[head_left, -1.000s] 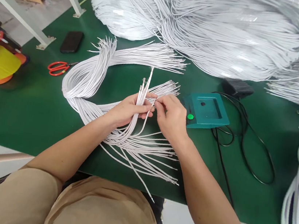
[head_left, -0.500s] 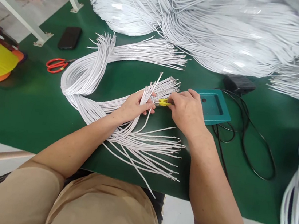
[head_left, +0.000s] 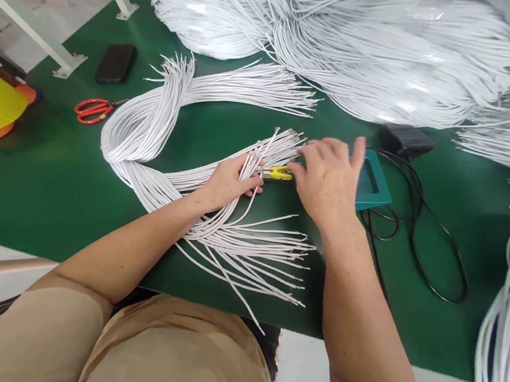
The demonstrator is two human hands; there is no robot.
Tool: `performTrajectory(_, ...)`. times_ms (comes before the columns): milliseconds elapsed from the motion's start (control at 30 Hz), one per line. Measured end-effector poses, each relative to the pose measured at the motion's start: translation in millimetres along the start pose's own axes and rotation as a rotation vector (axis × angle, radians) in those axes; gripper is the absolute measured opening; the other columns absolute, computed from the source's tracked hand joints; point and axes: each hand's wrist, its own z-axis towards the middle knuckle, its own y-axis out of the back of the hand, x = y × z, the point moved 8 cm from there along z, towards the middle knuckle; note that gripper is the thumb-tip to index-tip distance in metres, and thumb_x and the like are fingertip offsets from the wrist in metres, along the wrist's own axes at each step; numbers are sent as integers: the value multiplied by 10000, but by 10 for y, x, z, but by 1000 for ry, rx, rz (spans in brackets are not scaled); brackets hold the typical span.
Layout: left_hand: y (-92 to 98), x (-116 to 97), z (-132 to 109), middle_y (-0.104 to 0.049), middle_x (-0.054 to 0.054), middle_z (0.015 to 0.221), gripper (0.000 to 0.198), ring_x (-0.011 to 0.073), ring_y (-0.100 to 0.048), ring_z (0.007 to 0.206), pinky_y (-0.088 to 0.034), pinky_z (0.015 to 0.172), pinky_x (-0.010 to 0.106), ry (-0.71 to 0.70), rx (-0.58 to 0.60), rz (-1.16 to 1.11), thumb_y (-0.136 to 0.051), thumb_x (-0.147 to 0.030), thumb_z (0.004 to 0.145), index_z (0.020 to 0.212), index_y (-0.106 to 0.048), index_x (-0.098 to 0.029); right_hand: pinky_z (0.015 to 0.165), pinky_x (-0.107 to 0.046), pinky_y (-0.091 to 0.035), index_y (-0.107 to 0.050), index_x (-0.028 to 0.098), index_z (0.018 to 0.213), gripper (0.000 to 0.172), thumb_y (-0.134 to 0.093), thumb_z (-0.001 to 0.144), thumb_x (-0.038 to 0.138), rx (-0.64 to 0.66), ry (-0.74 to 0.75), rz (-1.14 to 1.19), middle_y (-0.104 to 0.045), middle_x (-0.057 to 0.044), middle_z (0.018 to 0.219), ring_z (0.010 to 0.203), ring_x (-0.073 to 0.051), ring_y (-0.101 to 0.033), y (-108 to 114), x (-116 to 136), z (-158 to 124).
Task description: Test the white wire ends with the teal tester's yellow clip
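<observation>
My left hand is closed around a small group of white wires, whose ends stick up past its fingers. A yellow-handled hand tool, like small pliers or cutters, lies with its metal tip at these wires, beside my left fingertips. My right hand has its thumb at the tool's rear end, with the other fingers raised and loosened; its palm side is hidden. More white wires from the same bundle fan out below my left hand and behind it.
Red-handled scissors and a black phone-like object lie left on the green table. A teal tray, black cable and black box are right. Large heaps of white wire fill the back.
My right hand has loosened its grip, its fingers lifting and spreading above the yellow-handled tool. My left hand still holds the wires. The view has shifted slightly.
</observation>
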Motion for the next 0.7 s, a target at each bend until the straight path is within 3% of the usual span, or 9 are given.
performTrajectory(67, 4, 13, 2, -671, -2, 763, 362, 160, -733, 696, -555, 579, 197, 18, 16, -24, -709, -165, 730, 1074, -600, -144, 1093, -662, -200, -611, 166, 1200, 306, -488, 950, 293, -83, -100, -64, -624, -163, 1252, 1261, -354, -439, 29, -126, -39)
performTrajectory(133, 22, 30, 1, -667, -5, 770, 375, 154, -731, 691, -562, 601, 205, 37, 28, -44, -722, -166, 725, 1078, -596, -146, 1083, -688, -198, -565, 151, 1278, 362, -460, 965, 298, -85, -145, -93, -570, -188, 1344, 1315, -374, -407, -20, -207, -66)
performTrajectory(233, 57, 34, -13, -654, -12, 761, 393, 155, -728, 694, -569, 627, 221, 40, 45, -69, -743, -180, 717, 1077, -588, -146, 1087, -682, -204, -549, 140, 1303, 383, -446, 968, 293, -47, -158, -78, -549, -207, 1376, 1332, -378, -404, -84, -241, -66)
performTrajectory(333, 117, 7, -34, -653, -7, 762, 417, 167, -725, 713, -563, 626, 233, 19, 33, -93, -754, -211, 717, 1091, -584, -140, 1086, -658, -216, -563, 142, 1286, 374, -463, 955, 285, -67, -161, -12, -550, -210, 1376, 1315, -380, -417, 18, -167, -35)
performTrajectory(433, 171, -23, -47, -672, 8, 811, 511, 168, -714, 729, -542, 628, 244, 6, 31, -115, -771, -265, 714, 1176, -589, -142, 1017, -550, -349, -645, 151, 1135, 290, -448, 959, 271, -22, -55, 167, -655, -180, 1197, 1158, -338, -520, 152, 120, 4)
performTrajectory(500, 206, -44, -46, -689, 19, 847, 529, 158, -692, 740, -531, 669, 257, -13, 36, -94, -794, -308, 698, 1169, -625, -139, 915, -454, -428, -684, 172, 956, 275, -419, 968, 247, 110, 126, 352, -701, -138, 990, 990, -283, -573, 153, 465, -15)
performTrajectory(600, 252, -57, -42, -702, 21, 859, 435, 139, -650, 766, -510, 753, 258, -29, 43, -78, -812, -370, 686, 1032, -691, -136, 874, -417, -450, -664, 202, 787, 273, -443, 947, 209, 270, 407, 548, -699, -118, 877, 948, -269, -576, 95, 976, -170)
performTrajectory(700, 231, -32, -51, -693, 20, 825, 395, 131, -628, 746, -500, 744, 251, 26, 96, -146, -810, -403, 692, 966, -700, -140, 860, -420, -442, -570, 236, 613, 266, -543, 844, 107, 290, 384, 627, -665, -114, 774, 954, -290, -571, -24, 1148, -278)
